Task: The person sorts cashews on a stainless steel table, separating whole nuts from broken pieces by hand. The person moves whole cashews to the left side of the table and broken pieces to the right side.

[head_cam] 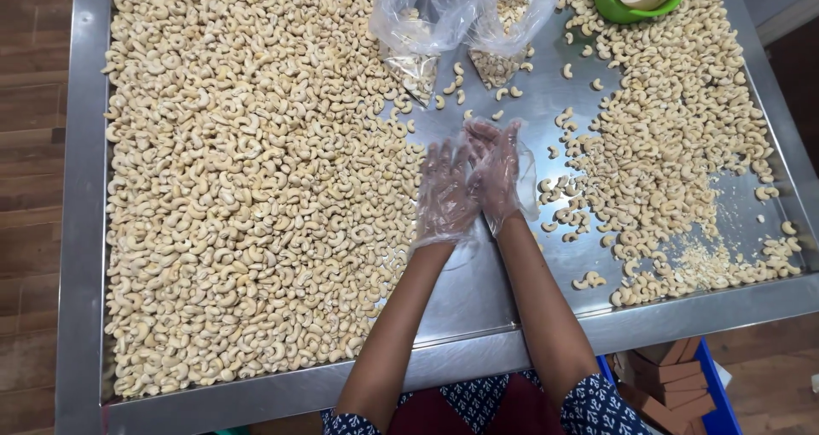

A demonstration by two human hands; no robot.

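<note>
Risk as I read it: thin plastic gloves loose at wrists, could slip or tear; stray sweep could push cashews over low near rim of desk.

Left hand and right hand meet mid-desk on bare steel, fingers straight, pointing toward far edge, touching side by side. Both open, holding nothing I can see.

Big cashew heap fills left side, smaller heap right side. Two clear bags lie near far edge; green bowl toward far right corner.

Green bowl: top cut by frame edge. Plastic bags left of bowl: tops cropped, contents blurred through film.
</note>
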